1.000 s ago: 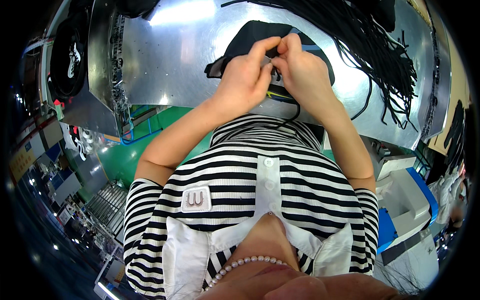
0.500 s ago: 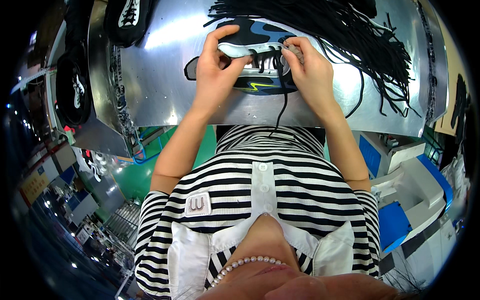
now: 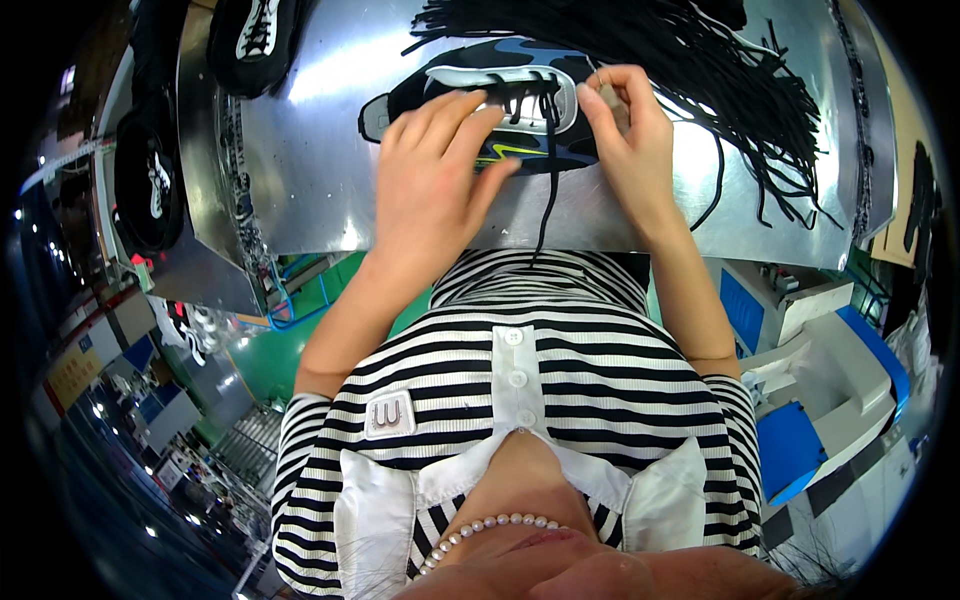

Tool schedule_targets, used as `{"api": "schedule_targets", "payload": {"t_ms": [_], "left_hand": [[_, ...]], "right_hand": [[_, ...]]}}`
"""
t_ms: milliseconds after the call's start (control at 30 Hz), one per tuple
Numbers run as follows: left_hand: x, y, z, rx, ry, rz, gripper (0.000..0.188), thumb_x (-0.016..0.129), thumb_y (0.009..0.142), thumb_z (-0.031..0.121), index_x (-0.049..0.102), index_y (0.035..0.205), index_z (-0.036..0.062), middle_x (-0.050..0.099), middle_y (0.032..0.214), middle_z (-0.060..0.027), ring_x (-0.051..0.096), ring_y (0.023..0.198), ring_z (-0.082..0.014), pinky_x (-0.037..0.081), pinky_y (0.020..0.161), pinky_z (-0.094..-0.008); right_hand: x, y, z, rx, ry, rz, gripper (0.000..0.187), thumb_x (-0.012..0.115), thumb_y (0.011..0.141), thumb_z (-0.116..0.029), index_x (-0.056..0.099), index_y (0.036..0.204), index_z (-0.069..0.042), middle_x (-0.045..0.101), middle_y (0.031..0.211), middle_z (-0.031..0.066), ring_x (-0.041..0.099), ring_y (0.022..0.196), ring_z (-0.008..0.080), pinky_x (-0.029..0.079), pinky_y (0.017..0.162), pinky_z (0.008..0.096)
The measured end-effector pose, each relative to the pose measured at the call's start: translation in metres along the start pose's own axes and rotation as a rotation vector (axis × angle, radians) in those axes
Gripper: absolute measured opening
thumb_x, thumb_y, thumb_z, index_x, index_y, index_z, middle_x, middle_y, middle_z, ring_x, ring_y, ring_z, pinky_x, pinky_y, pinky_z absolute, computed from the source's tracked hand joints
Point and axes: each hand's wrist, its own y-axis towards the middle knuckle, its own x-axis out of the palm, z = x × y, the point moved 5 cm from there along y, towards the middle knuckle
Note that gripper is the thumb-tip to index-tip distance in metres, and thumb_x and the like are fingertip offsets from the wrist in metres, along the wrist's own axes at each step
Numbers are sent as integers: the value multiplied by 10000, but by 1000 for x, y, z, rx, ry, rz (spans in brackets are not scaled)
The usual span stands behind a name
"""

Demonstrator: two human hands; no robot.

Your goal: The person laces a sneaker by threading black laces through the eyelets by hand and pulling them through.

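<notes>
A black shoe upper (image 3: 410,95) with blue patches, a yellow zigzag and a white lacing strip lies on the metal table, its grey-edged end to the left. A black shoelace (image 3: 552,165) runs through some of its holes, and one end hangs over the table's near edge. My left hand (image 3: 435,165) is over the near left side of the upper, fingers stretched and thumb apart. At the right end of the upper, my right hand (image 3: 632,135) has thumb and forefinger closed together. What they pinch is hidden; something greyish-brown shows among those fingers.
A heap of black shoelaces (image 3: 690,85) spreads over the far right of the metal table (image 3: 310,190). Another black shoe upper (image 3: 255,60) with a white lacing strip lies at the far left, and one more (image 3: 145,185) is beyond the left edge. A grey-and-blue machine (image 3: 835,390) stands at lower right.
My left hand has let go of the white lacing strip and turned palm down, fingers spread. The upper now lies flatter and slightly further left. My right hand has shifted slightly right.
</notes>
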Motion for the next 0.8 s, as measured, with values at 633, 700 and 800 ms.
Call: {"api": "schedule_targets", "payload": {"t_ms": [633,700,800], "left_hand": [[37,34,-47,-239,-156,16,214,716,836,195,695,1028,104,715,944,-95,669,773,-293,518,696,-371],[30,34,-45,-269,-145,9,212,719,834,198,694,1021,102,715,936,-92,668,767,-290,517,697,-364],[17,30,-35,-149,-250,90,216,728,826,143,680,1014,49,700,929,-114,650,776,-301,509,697,-363]], "right_hand": [[13,-91,-45,-381,-288,-808,163,688,816,-62,686,978,-68,677,874,95,678,748,268,540,672,353],[2,-84,-27,-337,-196,-618,123,698,832,-71,689,954,-52,677,840,65,670,725,207,528,664,313],[-2,-45,-9,63,110,-341,97,714,864,-98,681,926,-31,664,807,3,611,696,98,481,635,246]]}}
